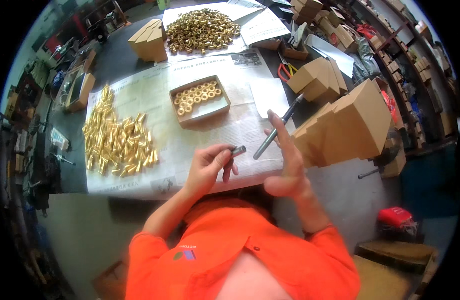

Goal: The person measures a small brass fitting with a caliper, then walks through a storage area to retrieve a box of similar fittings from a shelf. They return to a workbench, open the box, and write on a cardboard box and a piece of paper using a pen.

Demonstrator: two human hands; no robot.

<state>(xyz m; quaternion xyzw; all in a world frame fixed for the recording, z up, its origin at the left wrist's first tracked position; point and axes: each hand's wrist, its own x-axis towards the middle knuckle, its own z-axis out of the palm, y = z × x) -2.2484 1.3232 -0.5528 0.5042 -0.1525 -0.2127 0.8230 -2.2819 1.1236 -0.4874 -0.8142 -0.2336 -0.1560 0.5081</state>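
My left hand (210,164) is closed around a short dark grey cylinder that looks like a pen cap (238,150), one end sticking out past the thumb and fingertips. A dark grey marker pen (276,134) is lodged among the raised fingers of my right hand (290,162), its narrow end slanting up and away to the right; the thumb stands apart. Beyond both hands, an open cardboard box (200,119) holds rows of small brass ring-shaped fittings (194,95), with bare bottom toward its near right. All this is over newspaper (150,107) covering the table.
A heap of pointed brass pieces (122,145) lies on the left, and a pile of brass nuts (202,30) at the back. Folded cardboard boxes (347,125) lean along the right edge near a white paper (269,97) and red-handled pliers (285,70). Stocked shelves (410,55) stand farther right.
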